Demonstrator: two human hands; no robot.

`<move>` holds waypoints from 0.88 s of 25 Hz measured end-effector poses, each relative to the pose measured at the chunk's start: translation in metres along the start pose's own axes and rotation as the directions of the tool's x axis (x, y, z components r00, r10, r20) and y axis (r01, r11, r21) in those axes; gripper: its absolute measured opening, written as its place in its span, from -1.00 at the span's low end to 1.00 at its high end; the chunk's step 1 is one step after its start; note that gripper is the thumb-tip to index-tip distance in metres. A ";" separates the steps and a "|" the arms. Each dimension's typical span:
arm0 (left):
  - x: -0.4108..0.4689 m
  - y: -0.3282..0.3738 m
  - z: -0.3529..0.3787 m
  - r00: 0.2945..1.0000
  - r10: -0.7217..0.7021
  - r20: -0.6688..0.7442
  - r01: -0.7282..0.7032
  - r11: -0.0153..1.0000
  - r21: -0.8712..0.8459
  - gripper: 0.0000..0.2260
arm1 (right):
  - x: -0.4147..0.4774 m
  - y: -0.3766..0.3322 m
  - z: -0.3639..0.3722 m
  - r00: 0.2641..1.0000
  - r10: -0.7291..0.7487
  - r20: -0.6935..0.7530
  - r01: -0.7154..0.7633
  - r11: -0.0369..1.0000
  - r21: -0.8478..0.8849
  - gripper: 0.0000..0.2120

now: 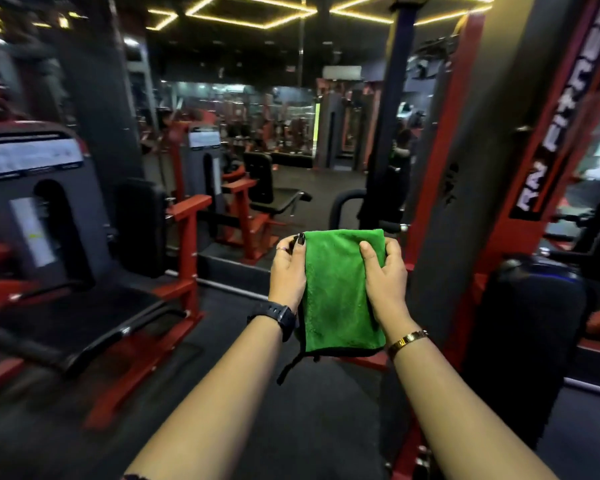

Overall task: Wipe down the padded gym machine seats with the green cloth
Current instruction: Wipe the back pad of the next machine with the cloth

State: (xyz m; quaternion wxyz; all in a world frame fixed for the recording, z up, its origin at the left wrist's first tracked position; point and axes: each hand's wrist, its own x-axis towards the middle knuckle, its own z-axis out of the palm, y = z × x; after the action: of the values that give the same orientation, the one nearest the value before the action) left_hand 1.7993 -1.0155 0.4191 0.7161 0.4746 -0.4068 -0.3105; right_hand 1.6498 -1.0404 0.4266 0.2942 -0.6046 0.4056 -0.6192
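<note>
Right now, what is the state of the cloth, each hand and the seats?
cloth: folded, held in the air, touching no seat.
left hand: grips the cloth's left edge.
right hand: grips the cloth's right edge.
left seat: unoccupied, untouched.
right pad: untouched.

The cloth (340, 292) sits between the left hand (288, 268) at its left edge and the right hand (385, 275) at its right, a machine seat (84, 317) low to the left, a pad (527, 323) to the right.
</note>
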 end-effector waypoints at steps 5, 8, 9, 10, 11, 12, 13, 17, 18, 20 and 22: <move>-0.053 0.026 -0.105 0.962 0.138 -0.236 -0.092 0.977 0.194 -0.84 | -0.081 -0.034 0.070 0.992 -0.018 0.122 0.006 0.995 0.100 -0.93; -0.082 0.046 -0.145 0.935 0.188 -0.301 -0.115 0.963 0.246 -0.83 | -0.117 -0.053 0.098 0.990 -0.009 0.143 -0.013 0.989 0.148 -0.93; -0.090 0.051 -0.157 0.932 0.174 -0.318 -0.102 0.968 0.231 -0.86 | -0.128 -0.060 0.107 0.987 -0.004 0.159 -0.022 0.987 0.162 -0.92; -0.098 0.057 -0.168 0.933 0.157 -0.325 -0.088 0.972 0.218 -0.89 | -0.138 -0.066 0.116 0.984 0.002 0.180 -0.034 0.984 0.177 -0.91; -0.103 0.060 -0.179 0.928 0.157 -0.338 -0.079 0.969 0.233 -0.87 | -0.146 -0.071 0.125 0.979 0.008 0.205 -0.049 0.980 0.192 -0.90; -0.107 0.062 -0.190 0.921 0.165 -0.353 -0.069 0.961 0.269 -0.82 | -0.153 -0.074 0.133 0.972 0.013 0.233 -0.063 0.976 0.208 -0.89; -0.108 0.063 -0.199 0.910 0.179 -0.374 -0.065 0.953 0.297 -0.80 | -0.157 -0.075 0.141 0.966 0.014 0.257 -0.072 0.974 0.215 -0.89; -0.094 0.058 -0.225 0.880 0.236 -0.412 -0.082 0.930 0.358 -0.86 | -0.150 -0.067 0.175 0.934 0.063 0.351 -0.144 0.968 0.208 -0.82; -0.086 0.054 -0.229 0.875 0.246 -0.416 -0.079 0.922 0.379 -0.86 | -0.145 -0.060 0.184 0.914 0.088 0.397 -0.180 0.963 0.201 -0.80; -0.062 0.042 -0.236 0.860 0.260 -0.439 -0.078 0.917 0.391 -0.87 | -0.136 -0.035 0.205 0.861 0.131 0.491 -0.240 0.956 0.166 -0.73; -0.028 0.028 -0.241 0.834 0.271 -0.481 -0.082 0.922 0.378 -0.88 | -0.124 -0.001 0.226 0.824 0.156 0.545 -0.288 0.943 0.165 -0.64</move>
State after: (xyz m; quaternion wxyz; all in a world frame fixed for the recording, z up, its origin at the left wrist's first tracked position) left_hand 1.9993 -0.8794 0.3849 0.7321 0.6177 -0.2862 -0.0255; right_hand 1.8853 -0.9666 0.3507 0.5350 -0.6585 0.3001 -0.4361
